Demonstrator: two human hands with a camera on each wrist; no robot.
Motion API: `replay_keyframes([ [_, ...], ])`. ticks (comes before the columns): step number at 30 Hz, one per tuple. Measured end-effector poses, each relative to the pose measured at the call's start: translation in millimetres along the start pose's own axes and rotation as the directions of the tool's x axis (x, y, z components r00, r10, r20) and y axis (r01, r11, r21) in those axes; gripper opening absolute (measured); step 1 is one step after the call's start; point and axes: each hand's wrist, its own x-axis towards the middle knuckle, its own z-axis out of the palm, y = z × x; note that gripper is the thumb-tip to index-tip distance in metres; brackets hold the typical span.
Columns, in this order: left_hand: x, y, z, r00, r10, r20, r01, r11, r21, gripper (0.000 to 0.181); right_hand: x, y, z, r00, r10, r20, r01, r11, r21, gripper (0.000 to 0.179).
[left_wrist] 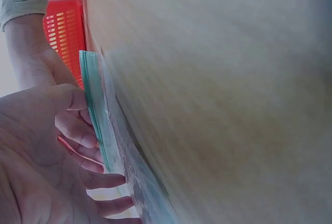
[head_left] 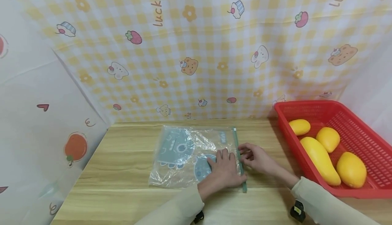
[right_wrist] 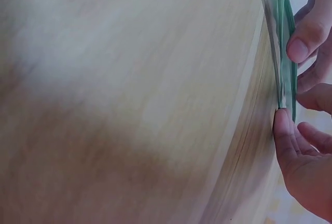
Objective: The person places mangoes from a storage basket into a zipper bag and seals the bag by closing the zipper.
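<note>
A clear zip-lock bag (head_left: 199, 141) with blue cartoon prints lies flat on the wooden table, its green zip strip (head_left: 235, 143) along the right side. My left hand (head_left: 225, 170) rests on the bag near that strip, fingers spread and thumb on the green edge. At the same edge, my right hand (head_left: 258, 158) has its fingertips around the strip. In the right wrist view a finger of the right hand (right_wrist: 306, 167) reaches under the bag's rim, with the thumb side over the green strip. The left wrist view shows the strip (left_wrist: 93, 105) slightly raised between both hands.
To the right stands a red plastic basket (head_left: 283, 130) holding several yellow mango-like fruits (head_left: 321, 160). A yellow checked cloth (head_left: 208, 48) hangs behind the table, and a white printed sheet (head_left: 36, 133) covers the left side.
</note>
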Motion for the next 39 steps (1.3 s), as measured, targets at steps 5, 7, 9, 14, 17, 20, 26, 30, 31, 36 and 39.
replay_keyframes([
  [5, -1.5, -0.4, -1.7, 1.0, 0.011, -0.006, -0.011, 1.0, 0.002, 0.068, -1.2, 0, 1, 1.0, 0.003, -0.022, -0.003, 1.0, -0.006, 0.039],
  [7, -1.8, -1.2, -2.1, 1.0, 0.02, -0.014, -0.02, 1.0, -0.008, 0.066, -1.1, 0, 2, 0.999, 0.012, -0.033, -0.012, 1.0, -0.001, 0.038],
  [9, -2.1, -2.3, -2.4, 0.999, 0.028, -0.025, -0.029, 0.999, -0.023, 0.063, -0.6, -1, 3, 0.998, 0.023, -0.05, -0.023, 1.0, 0.004, 0.037],
  [14, -2.4, -4.3, -2.8, 0.998, 0.044, -0.055, -0.047, 0.998, -0.052, 0.052, 2.1, -3, 6, 0.994, 0.054, -0.09, -0.049, 0.998, 0.048, 0.033],
  [17, -2.4, -5.2, -2.6, 0.997, 0.048, -0.06, -0.052, 0.996, -0.076, 0.052, 3.5, -4, 7, 0.992, 0.072, -0.105, -0.061, 0.993, 0.103, 0.033],
  [20, -2.0, -7.3, -2.1, 0.996, 0.061, -0.07, -0.068, 0.992, -0.102, 0.054, 4.5, -3, 7, 0.989, 0.092, -0.115, -0.072, 0.982, 0.172, 0.034],
  [26, -1.7, -12.9, -4.8, 0.992, 0.093, -0.091, -0.107, 0.98, -0.167, 0.053, 4.6, -1, 7, 0.987, 0.126, -0.096, -0.097, 0.959, 0.267, 0.039],
  [30, -0.3, -17.5, -6.2, 0.994, 0.095, -0.056, -0.108, 0.942, -0.317, 0.044, 2.7, -2, 7, 0.985, 0.155, -0.075, -0.123, 0.937, 0.328, 0.043],
  [31, 0.2, -18.7, -6.2, 0.994, 0.098, -0.048, -0.109, 0.928, -0.355, 0.042, 2.5, -2, 7, 0.984, 0.161, -0.072, -0.128, 0.932, 0.339, 0.044],
  [36, 1.9, -23.0, -6.4, 0.989, 0.143, -0.034, -0.143, 0.869, -0.473, 0.03, 2.7, -3, 10, 0.973, 0.222, -0.063, -0.179, 0.898, 0.402, 0.041],
  [39, 3.4, -24.4, -5.0, 0.988, 0.151, -0.036, -0.147, 0.84, -0.523, 0.024, 3.5, -5, 13, 0.965, 0.254, -0.066, -0.203, 0.882, 0.426, 0.036],
])
